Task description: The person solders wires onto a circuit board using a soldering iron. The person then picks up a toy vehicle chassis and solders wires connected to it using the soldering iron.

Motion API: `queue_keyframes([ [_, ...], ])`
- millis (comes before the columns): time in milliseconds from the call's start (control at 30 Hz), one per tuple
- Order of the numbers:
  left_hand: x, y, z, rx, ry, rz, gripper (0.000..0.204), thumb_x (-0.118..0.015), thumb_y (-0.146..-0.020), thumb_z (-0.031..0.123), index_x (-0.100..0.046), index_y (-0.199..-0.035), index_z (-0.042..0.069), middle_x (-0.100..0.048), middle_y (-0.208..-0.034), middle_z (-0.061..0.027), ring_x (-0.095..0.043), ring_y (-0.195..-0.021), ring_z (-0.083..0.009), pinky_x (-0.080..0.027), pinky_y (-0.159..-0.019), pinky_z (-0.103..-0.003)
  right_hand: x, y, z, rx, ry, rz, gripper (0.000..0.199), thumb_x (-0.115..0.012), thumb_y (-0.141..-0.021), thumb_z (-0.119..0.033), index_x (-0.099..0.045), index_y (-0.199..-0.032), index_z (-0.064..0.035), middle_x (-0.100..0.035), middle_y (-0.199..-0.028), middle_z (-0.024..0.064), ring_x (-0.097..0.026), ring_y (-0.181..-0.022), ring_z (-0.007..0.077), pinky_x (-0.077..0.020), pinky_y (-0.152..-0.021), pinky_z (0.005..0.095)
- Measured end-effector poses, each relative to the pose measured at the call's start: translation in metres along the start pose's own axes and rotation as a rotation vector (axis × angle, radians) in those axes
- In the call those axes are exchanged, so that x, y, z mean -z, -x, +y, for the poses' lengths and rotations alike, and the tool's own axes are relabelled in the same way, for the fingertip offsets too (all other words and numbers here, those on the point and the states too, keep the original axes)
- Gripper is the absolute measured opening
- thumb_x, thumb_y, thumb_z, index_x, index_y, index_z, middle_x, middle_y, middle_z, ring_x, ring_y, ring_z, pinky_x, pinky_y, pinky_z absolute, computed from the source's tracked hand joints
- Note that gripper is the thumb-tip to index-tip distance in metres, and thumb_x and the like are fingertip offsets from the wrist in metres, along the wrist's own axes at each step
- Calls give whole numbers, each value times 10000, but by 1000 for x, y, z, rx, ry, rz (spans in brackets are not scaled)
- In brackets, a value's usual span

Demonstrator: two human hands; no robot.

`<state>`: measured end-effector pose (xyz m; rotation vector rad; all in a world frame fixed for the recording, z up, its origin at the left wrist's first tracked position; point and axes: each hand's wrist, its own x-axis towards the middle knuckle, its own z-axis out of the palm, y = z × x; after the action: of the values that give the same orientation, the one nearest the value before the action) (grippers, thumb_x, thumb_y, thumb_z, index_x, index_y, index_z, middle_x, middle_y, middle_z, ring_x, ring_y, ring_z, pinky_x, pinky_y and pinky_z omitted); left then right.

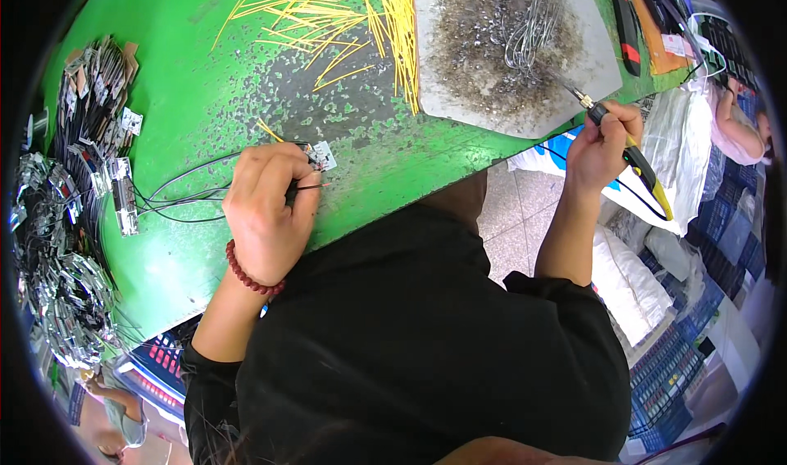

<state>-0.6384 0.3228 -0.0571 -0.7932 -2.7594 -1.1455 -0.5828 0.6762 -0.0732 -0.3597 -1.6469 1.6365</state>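
- Ideally, the right hand (602,149) would hold the soldering iron (597,114) at a low, relaxed angle and bring its tip to the silver solder strands (525,51) lightly, without pressing.
- Probably best, too, that the left hand (266,194) hold its work still, with the bare wire end apart from anything hot.
- Right fingers are wrapped around the iron's dark grip; the tip points at the strands over the stained grey plate (459,117), but contact cannot be told.
- Left fingers are curled nearly together around thin dark wiring; whether they pinch the small circuit board (325,155) is hidden.
- That board shows just beyond the left fingertips, above the green desk (197,79): whitish, squarish, darkly marked. Near it juts a dark wire (316,187) with a reddish end.
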Motion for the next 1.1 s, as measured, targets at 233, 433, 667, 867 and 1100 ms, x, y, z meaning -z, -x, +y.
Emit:
queue_keyframes([
  [233, 0, 2, -1, 5, -6, 2, 175, -694, -650, -66, -578, -729, 39, -637, -827, -83, -602, -787, -243, -500, -676, -332, 0, 1, 4, -7, 10, -2, 68, -516, -759, 18, -566, -802, 6, -537, -710, 43, -431, -520, 69, -365, -499, 189],
  [433, 1, 4, -2, 8, 0, 1, 175, -693, -652, -68, -576, -730, 37, -637, -831, -84, -600, -788, -246, -500, -678, -335, -2, 3, 5, -1, -21, 13, 58, -516, -761, 12, -557, -801, 3, -524, -697, 40, -418, -505, 67, -365, -493, 182],
  [667, 3, 3, -7, -60, 7, 24, 175, -707, -656, -48, -583, -739, 45, -639, -821, -86, -616, -775, -261, -513, -680, -344, -15, 13, -2, 9, -111, -181, 39, -499, -769, -31, -487, -790, -1, -479, -675, 60, -388, -548, 90, -332, -521, 217],
  [867, -4, 5, -11, -78, 17, 75, 167, -707, -665, -17, -580, -740, 62, -631, -822, -54, -610, -760, -248, -514, -646, -333, -79, 82, -11, -40, -125, -542, 250, -671, -815, -196, -552, -905, 5, -560, -788, 83, -476, -658, 121, -371, -594, 251],
  [1100, -3, 10, -17, -93, 12, 107, 174, -700, -648, 0, -574, -747, 66, -625, -823, -46, -606, -759, -235, -517, -631, -326, -103, 103, -13, -151, -136, -617, 200, -681, -772, -98, -543, -875, 4, -543, -765, 63, -463, -658, 110, -355, -585, 243],
])
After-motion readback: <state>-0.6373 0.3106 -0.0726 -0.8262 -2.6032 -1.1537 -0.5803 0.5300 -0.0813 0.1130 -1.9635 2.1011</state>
